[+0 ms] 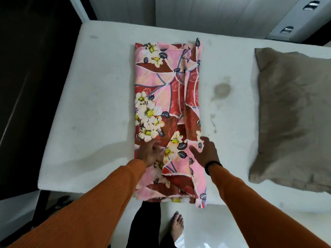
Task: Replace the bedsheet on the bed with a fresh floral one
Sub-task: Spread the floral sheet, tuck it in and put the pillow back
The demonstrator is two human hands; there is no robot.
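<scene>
A folded floral sheet [166, 97], pink and red with white flowers, lies as a long strip across the bare white mattress [86, 104]. Its near end hangs slightly over the mattress's front edge. My left hand [149, 153] rests on the sheet's near left part, its fingers bent into the cloth; whether it grips a fold is unclear. My right hand [206, 151] lies on the sheet's near right edge with fingers spread and straight.
A grey-brown pillow [293, 115] lies on the right side of the mattress. A dark stain [222, 89] marks the mattress beside the sheet. A dark wardrobe [26, 77] stands at left, and drawers with metal handles [286, 29] at back right. My bare foot [177, 224] is on the white floor.
</scene>
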